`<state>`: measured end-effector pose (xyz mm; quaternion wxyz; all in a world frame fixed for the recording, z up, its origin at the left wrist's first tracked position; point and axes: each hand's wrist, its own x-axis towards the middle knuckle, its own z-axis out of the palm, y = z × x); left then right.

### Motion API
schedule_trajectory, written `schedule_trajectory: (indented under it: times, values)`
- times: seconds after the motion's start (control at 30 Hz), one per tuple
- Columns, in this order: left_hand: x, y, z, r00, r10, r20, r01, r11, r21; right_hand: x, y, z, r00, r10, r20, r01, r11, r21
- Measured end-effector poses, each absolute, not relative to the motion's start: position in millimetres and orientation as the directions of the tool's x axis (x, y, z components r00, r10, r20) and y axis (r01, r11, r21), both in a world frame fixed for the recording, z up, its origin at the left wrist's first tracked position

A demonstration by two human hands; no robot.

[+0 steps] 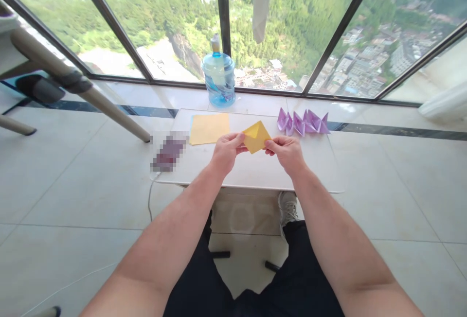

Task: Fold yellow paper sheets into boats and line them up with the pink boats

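Observation:
Between my hands, raised over the low white table (251,173), is a folded piece of yellow paper (256,138), roughly diamond-shaped with a flap showing on its upper left. My left hand (228,149) pinches its left corner between thumb and fingers. At the lower right edge, my right hand (286,150) grips it the same way. A stack of yellow-orange paper sheets (209,128) lies flat on the table beyond my left hand. Past my right hand stands a row of several folded purple paper pieces (302,122).
A blue water jug (219,79) stands behind the table by the window. At the table's left edge lies a pixelated object (168,153) with a white cable (149,198). A chair or table leg (113,110) slants in from the left. My shoe (288,207) is under the table's front edge.

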<state>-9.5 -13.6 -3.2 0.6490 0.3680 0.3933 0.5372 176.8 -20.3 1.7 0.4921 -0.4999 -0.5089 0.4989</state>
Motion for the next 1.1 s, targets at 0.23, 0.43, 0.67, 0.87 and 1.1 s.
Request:
schedule_trajectory:
  times: [0.23,0.43,0.67,0.87,1.1]
  values:
    - [-13,-15,1,0.482,0.813,-0.327,-0.398,0.535,0.745,182,-17,2,-0.158,0.985,0.072,-0.131,0.051,-0.990]
    - [-9,-20,0,0.537,0.798,-0.272,-0.389,0.521,0.759,177,-16,-1,-0.212,0.975,0.061,-0.097,0.041,-0.994]
    - [0,-15,-3,0.125,0.972,-0.200,-0.505,0.236,0.830,166,-22,5,-0.200,0.978,-0.055,-0.139,-0.084,-0.987]
    - [0,-16,-2,0.050,0.984,-0.171,-0.332,0.178,0.926,164,-23,3,-0.088,0.993,-0.081,0.065,-0.075,-0.995]
    - [-10,-10,2,0.020,0.995,-0.099,-0.063,0.100,0.993,180,-17,4,-0.136,0.983,-0.123,0.020,-0.122,-0.992]
